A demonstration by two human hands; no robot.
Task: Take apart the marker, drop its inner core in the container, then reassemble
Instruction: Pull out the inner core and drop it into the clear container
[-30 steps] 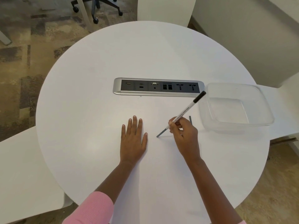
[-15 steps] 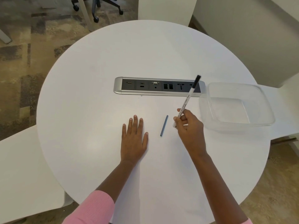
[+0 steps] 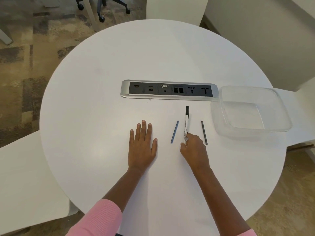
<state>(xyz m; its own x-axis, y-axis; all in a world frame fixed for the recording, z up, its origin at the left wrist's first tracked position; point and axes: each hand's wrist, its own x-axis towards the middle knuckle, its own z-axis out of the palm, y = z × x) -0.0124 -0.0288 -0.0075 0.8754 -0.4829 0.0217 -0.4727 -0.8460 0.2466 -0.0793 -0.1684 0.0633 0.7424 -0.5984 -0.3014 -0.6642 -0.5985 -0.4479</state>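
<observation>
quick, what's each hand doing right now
Left hand: open, flat on the table, holding nothing.
Right hand: fingers closed on the marker.

An office, probably a meeting room: a round white table (image 3: 102,82) carries a built-in power and data socket strip (image 3: 168,90) at its middle, with patterned carpet (image 3: 25,65) and a wheeled chair base (image 3: 102,7) beyond its far-left edge.

On the table (image 3: 102,116), the marker (image 3: 185,124) lies between two rods: one (image 3: 174,132) to its left, another (image 3: 204,132) to its right. The container (image 3: 279,106) sits farther right; the socket strip (image 3: 168,90) lies behind them.
</observation>
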